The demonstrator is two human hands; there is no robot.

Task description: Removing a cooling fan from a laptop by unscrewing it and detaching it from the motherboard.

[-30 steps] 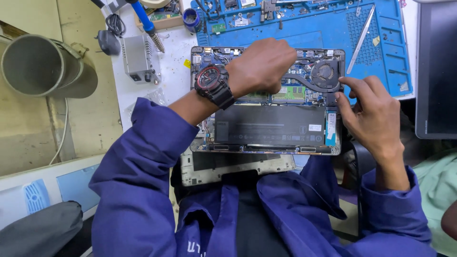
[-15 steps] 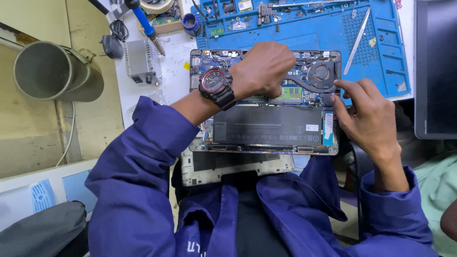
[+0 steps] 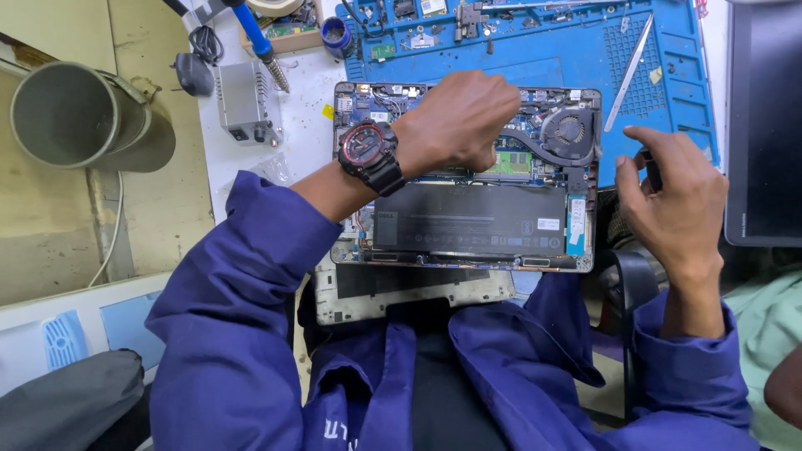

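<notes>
While leaning in over the bench in blue sleeves (image 3: 251, 334), seen from above. Nearest, under the near edge of the machine, a loose pale cover panel (image 3: 401, 292), partly tucked out of sight. Just beyond it, an opened laptop (image 3: 468, 175), lying flat with its long axis running left to right, insides up, the black battery (image 3: 472, 219) filling its near half. Above the far half, the left hand (image 3: 455, 121), wearing a black and red wristwatch (image 3: 368, 154), reaching in from the near left and bent knuckles-up over the middle of the circuit board; fingertips hidden beneath the knuckles, so cannot tell whether pinching, pressing or spread. Clearly the nearer hand to the board, lying right on top of it. Off the laptop's right edge, the right hand (image 3: 672, 188), held clear of the casing with thumb and fingers closed round a small dark object (image 3: 651, 171), too little of it showing to name. Left of that hand, in the laptop's far right corner, the round cooling fan (image 3: 568, 129), uncovered. Farther back, a blue work mat (image 3: 535, 58) strewn with small parts, with a slim metal pry tool (image 3: 628, 71) lying slantwise. Far left, a blue-handled soldering iron (image 3: 259, 46) and a grey cylindrical pot (image 3: 67, 117)
</notes>
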